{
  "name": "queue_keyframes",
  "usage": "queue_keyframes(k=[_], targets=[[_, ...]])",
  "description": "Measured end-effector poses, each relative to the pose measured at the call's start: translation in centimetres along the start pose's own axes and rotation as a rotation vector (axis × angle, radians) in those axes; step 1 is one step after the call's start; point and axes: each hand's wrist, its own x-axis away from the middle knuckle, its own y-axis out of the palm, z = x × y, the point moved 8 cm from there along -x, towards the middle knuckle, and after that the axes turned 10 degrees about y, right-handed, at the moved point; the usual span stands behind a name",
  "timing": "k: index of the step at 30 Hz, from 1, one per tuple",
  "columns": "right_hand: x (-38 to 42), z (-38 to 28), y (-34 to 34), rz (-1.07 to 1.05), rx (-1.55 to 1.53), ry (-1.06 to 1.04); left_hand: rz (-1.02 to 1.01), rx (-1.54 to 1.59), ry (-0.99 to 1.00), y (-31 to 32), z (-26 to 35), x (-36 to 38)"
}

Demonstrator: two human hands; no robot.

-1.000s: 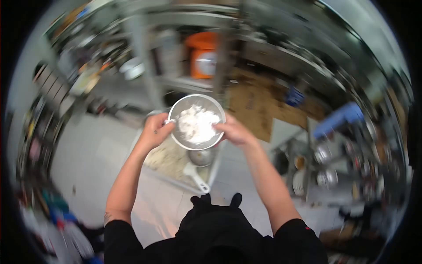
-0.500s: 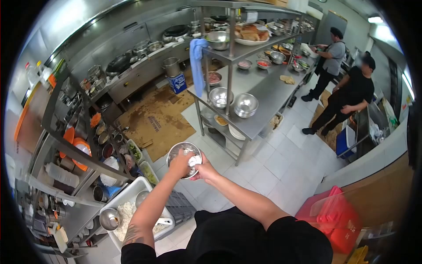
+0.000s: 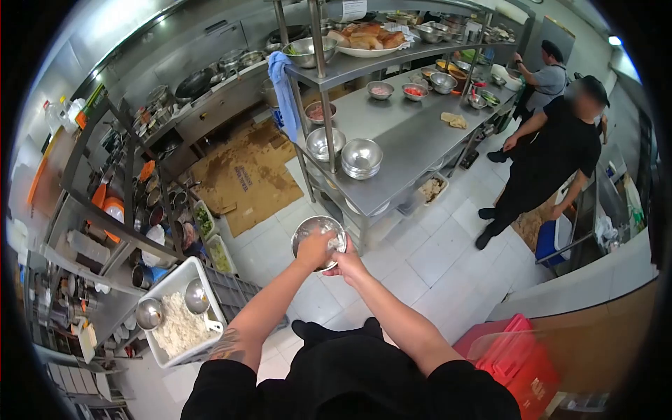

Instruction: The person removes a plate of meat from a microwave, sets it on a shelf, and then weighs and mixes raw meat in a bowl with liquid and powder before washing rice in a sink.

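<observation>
A round metal bowl is held out in front of my body, over the floor. My right hand grips its near right side, thumb at the rim and fingers underneath. Inside the bowl is my left hand, its fingers smeared by motion among a white substance. What that substance is, and whether the left fingers are closed around any of it, I cannot make out.
A steel table with stacked metal bowls stands ahead. On my left is a white tub of rice. A person in black stands at right, another person behind. Red containers sit at lower right.
My view has shifted closer to the steel table. The bowl and both hands now appear further right and higher. The person in black has moved an arm down towards the blue bin.
</observation>
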Motion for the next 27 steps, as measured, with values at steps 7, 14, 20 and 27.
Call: queue_keyframes(k=[7, 14, 20, 27], targets=[[0.2, -0.6, -7.0, 0.021, 0.094, -0.056, -0.216, -0.194, 0.16, 1.4, 5.8, -0.5], [1.9, 2.7, -6.1, -0.029, -0.026, 0.023, -0.361, -0.245, 0.395, 4.9, 5.8, 0.6], [0.2, 2.9, -7.6, 0.055, -0.027, 0.036, -0.26, -0.032, 0.42, 6.2, 4.5, 0.0], [0.9, 2.5, -3.3, -0.072, 0.015, 0.008, -0.153, 0.018, 0.078, 1.6, 3.4, 2.7]])
